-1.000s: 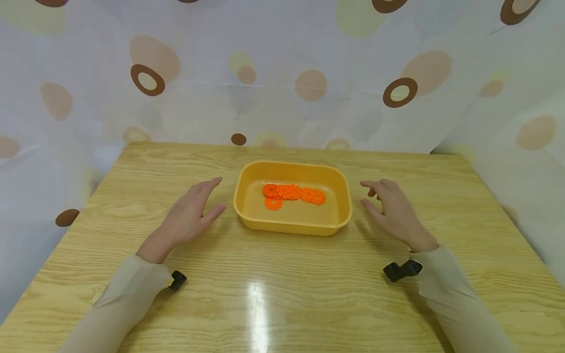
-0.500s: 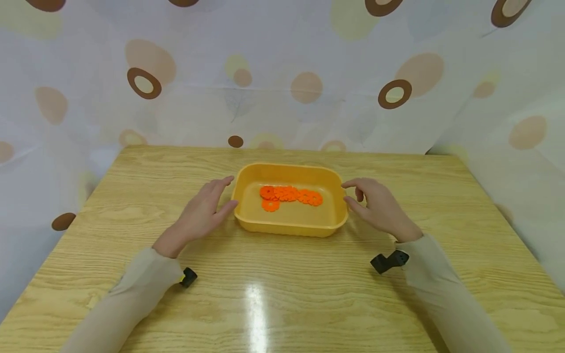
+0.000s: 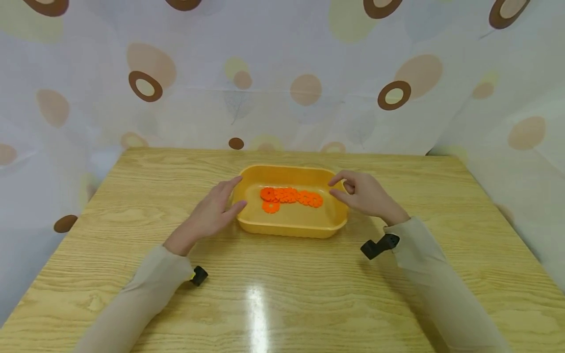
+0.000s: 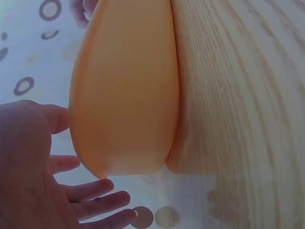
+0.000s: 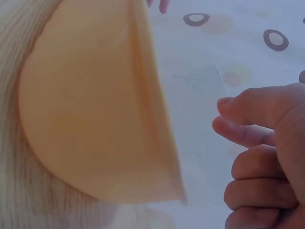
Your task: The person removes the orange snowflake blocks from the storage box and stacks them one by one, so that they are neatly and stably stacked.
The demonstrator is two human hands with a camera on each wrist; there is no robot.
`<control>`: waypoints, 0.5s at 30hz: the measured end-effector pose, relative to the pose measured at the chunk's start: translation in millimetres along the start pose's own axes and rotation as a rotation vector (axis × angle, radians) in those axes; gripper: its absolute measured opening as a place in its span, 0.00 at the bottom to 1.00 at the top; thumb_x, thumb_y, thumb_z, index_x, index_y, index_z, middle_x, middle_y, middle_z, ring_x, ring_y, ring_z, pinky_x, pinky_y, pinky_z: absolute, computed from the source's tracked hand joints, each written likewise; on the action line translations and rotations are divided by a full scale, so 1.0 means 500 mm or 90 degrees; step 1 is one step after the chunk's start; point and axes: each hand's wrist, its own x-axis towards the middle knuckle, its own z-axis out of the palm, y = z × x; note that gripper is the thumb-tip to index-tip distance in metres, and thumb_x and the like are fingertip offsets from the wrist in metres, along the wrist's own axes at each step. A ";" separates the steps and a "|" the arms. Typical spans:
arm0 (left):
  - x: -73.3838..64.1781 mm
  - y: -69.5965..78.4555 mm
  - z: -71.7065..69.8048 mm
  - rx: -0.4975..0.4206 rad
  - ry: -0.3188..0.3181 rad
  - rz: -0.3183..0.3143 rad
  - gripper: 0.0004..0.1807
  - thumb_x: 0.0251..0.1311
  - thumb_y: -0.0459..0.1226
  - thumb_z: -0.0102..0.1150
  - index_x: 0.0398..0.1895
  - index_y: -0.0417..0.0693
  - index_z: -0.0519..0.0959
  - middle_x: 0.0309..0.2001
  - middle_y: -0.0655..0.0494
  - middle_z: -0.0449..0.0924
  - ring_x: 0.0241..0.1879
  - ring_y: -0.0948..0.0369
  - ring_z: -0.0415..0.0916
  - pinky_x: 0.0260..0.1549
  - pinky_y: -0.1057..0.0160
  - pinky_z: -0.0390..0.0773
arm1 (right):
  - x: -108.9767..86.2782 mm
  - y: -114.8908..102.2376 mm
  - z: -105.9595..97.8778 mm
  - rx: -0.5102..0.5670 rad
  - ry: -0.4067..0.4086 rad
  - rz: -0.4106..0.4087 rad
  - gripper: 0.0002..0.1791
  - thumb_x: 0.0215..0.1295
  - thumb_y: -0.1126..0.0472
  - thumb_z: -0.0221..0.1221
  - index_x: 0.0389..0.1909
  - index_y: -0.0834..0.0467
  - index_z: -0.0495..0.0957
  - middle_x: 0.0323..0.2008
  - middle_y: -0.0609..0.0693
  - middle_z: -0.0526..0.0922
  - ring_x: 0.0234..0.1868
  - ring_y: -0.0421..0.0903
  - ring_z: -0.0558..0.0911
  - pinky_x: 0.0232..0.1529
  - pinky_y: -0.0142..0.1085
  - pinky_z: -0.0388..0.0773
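A yellow plastic tray [image 3: 289,230] with rounded corners stands on the table. Several orange notched discs [image 3: 289,195] lie inside it, most of them overlapping in a row. In the head view my left hand [image 3: 209,212] is at the tray's left end, thumb and fingers spread, their tips over the rim. In the left wrist view its fingers [image 4: 97,205] extend beside the tray wall. My right hand [image 3: 368,196] hovers above the right rim, with thumb and forefinger apart and nothing between them. The right wrist view shows its other fingers [image 5: 255,193] curled.
The tray rests on a wood-grain table [image 3: 282,279]. Behind and beside the table hangs a pale cloth [image 3: 273,113] with brown and beige ovals. Small black devices sit at the left wrist [image 3: 199,275] and right wrist [image 3: 379,246].
Both hands have moved inward from beside the tray until their fingertips reach over its two ends. The tray and discs appear to stay in place, while the head view shifts slightly.
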 end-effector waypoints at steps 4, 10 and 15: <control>0.003 0.001 0.009 -0.021 -0.001 -0.003 0.36 0.71 0.46 0.47 0.75 0.39 0.50 0.70 0.37 0.57 0.69 0.42 0.56 0.66 0.42 0.59 | 0.019 -0.006 -0.002 0.005 -0.045 0.027 0.10 0.66 0.60 0.61 0.44 0.60 0.81 0.11 0.42 0.55 0.13 0.37 0.52 0.25 0.33 0.62; 0.007 0.003 0.021 -0.025 -0.020 -0.022 0.38 0.70 0.49 0.49 0.75 0.41 0.49 0.71 0.37 0.56 0.70 0.42 0.54 0.67 0.42 0.58 | 0.051 -0.014 0.006 -0.030 -0.111 0.021 0.11 0.64 0.61 0.61 0.46 0.60 0.83 0.11 0.42 0.57 0.13 0.38 0.54 0.24 0.33 0.59; 0.009 -0.001 0.026 -0.068 -0.037 -0.031 0.38 0.71 0.47 0.47 0.76 0.40 0.45 0.73 0.35 0.50 0.72 0.41 0.49 0.69 0.42 0.53 | 0.076 -0.015 0.017 -0.033 -0.151 0.005 0.12 0.63 0.63 0.61 0.46 0.61 0.83 0.09 0.41 0.56 0.13 0.39 0.52 0.20 0.31 0.54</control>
